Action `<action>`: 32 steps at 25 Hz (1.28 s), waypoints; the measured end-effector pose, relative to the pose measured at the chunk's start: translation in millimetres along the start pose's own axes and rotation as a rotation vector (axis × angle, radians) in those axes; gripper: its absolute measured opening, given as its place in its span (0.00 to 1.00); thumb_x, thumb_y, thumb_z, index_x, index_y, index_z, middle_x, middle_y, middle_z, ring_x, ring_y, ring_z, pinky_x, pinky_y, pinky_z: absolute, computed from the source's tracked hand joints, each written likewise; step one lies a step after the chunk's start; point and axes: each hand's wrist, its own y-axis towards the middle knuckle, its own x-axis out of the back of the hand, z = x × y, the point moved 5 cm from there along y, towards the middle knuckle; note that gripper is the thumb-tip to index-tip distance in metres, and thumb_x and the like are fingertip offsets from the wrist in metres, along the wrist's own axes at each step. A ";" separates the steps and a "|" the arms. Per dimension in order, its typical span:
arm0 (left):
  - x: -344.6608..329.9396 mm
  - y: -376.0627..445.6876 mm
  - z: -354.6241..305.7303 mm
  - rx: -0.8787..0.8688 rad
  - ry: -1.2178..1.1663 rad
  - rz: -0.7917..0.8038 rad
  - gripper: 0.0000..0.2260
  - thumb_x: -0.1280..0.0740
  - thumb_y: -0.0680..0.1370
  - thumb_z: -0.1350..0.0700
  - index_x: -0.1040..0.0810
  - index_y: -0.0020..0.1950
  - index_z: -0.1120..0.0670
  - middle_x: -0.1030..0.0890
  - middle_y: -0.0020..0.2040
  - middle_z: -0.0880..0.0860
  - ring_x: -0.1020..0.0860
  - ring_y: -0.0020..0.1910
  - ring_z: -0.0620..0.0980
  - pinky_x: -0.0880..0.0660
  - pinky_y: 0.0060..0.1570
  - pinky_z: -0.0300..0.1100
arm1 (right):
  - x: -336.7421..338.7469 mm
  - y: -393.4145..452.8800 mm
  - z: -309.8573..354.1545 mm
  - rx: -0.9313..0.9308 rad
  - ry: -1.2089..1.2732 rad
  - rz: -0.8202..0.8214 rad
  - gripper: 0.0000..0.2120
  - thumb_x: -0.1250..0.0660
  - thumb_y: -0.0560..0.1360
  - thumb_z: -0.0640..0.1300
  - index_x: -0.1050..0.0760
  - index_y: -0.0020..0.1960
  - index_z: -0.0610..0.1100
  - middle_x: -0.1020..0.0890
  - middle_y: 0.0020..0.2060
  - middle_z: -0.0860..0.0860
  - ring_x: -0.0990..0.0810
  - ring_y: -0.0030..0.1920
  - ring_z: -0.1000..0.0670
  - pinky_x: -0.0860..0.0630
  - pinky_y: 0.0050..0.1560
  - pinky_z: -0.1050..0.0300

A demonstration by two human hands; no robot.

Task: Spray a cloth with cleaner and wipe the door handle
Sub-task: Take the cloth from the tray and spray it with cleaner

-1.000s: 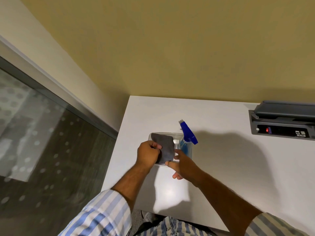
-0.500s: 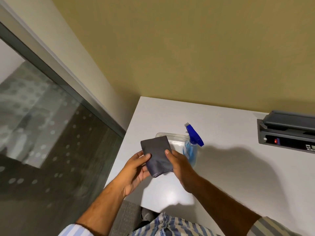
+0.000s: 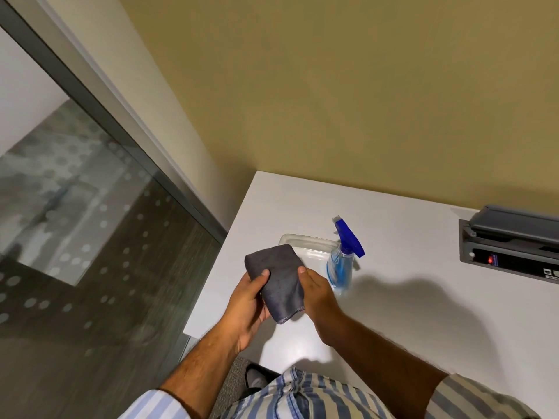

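A folded dark grey cloth [image 3: 276, 276] is held upright over the white table between both hands. My left hand [image 3: 248, 306] grips its left edge with the thumb on top. My right hand [image 3: 317, 293] grips its right edge. Just right of the hands stands a clear spray bottle [image 3: 340, 267] of blue cleaner with a blue trigger head, untouched. No door handle is in view.
A clear plastic tray [image 3: 305, 244] lies on the white table [image 3: 408, 313] behind the cloth. A grey power and socket box [image 3: 511, 246] is set into the table at the right. A frosted-dot glass partition [image 3: 90, 237] runs along the left; a yellow wall stands behind.
The cloth has been lifted out of the tray and brought toward me, now held between both hands. The view has swung slightly left.
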 end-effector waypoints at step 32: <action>52.6 -36.6 -5.4 0.033 -0.407 0.056 0.28 0.33 0.81 0.43 0.23 0.77 0.58 0.21 0.74 0.61 0.24 0.75 0.62 0.38 0.82 0.63 | 47.2 4.3 83.6 0.542 -0.202 -0.044 0.10 0.31 0.79 0.54 0.20 0.60 0.61 0.14 0.49 0.61 0.16 0.46 0.54 0.18 0.57 0.49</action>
